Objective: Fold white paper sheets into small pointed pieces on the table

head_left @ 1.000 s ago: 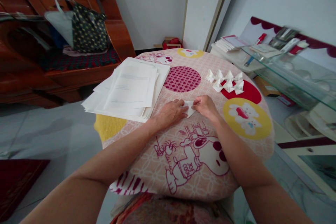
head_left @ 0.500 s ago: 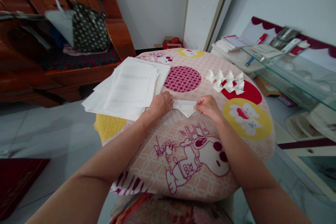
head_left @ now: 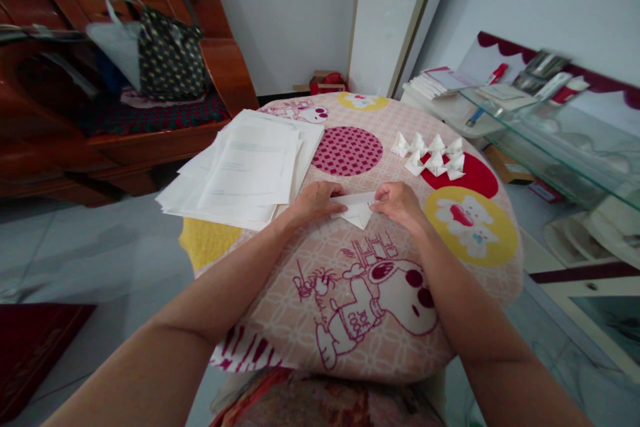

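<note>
A small folded sheet of paper [head_left: 358, 211] lies between my hands on the patterned tablecloth [head_left: 280, 300], its pointed flap toward me. My left hand [head_left: 320, 200] pinches its left end, thumb stretched along the paper. At the right end, my right hand [head_left: 397, 203] grips the edge between thumb and curled fingers. Several small folded paper shapes [head_left: 435, 163] stand in two rows beyond my right hand, partly over a red circle of the cloth. A stack of white paper sheets [head_left: 250, 163] lies beyond my left forearm, with faint print on the top sheet.
On the right, a glass shelf [head_left: 560, 147] reaches close to the round table's edge, with papers [head_left: 440, 82] and a metal container [head_left: 547, 65] nearby. At the left stands a wooden bench [head_left: 175, 137] holding a dark patterned bag [head_left: 170, 57].
My left hand first drew away leftward, uncovering the folded paper, then came back to take its left end. The right hand has kept hold. The paper has tilted slightly.
</note>
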Demonstrator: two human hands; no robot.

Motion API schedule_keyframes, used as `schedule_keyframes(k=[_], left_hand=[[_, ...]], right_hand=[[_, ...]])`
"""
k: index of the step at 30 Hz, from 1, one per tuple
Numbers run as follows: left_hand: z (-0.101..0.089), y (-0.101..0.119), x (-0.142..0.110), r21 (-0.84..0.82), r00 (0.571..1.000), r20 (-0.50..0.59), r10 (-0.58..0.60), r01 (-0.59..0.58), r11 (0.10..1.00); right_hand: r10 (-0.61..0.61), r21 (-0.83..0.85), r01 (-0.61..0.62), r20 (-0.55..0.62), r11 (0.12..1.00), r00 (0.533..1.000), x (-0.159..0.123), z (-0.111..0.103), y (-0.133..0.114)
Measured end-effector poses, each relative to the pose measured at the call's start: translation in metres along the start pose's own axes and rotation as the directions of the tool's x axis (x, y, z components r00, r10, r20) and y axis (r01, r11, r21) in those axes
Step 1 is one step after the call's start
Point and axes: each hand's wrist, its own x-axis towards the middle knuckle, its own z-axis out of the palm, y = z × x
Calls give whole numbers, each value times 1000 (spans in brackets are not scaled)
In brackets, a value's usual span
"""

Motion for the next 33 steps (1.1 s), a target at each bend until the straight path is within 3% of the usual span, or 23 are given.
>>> schedule_keyframes(k=[5, 9, 15, 19, 26, 29, 33], left_hand=[[-2, 10, -7, 57, 998, 56, -15, 11, 998], [-1, 12, -8, -13, 998, 16, -55, 55, 998], [1, 11, -9, -192, 989, -137, -45, 18, 981], [-1, 12, -12, -257, 989, -145, 8, -45, 965], [-5, 13, -16, -237, 989, -119, 84, -111, 965], [-8, 17, -19, -160, 963, -236, 131, -172, 972], [-10, 20, -22, 12, 873, -386, 298, -318, 948]], right_hand=[[-25, -15, 25, 25, 1000, 999, 0, 0, 4], [-51, 32, 51, 14, 998, 999, 2, 1, 8], [-47, 297, 43, 5, 954, 999, 3, 0, 11], [-99, 446, 78, 23, 892, 995, 2, -4, 13], [-229, 374, 203, 25, 905, 973, 1, -12, 17], [-248, 344, 245, -35, 906, 968, -2, -16, 13], [-324, 272, 378, -222, 885, 920, -4, -19, 5]])
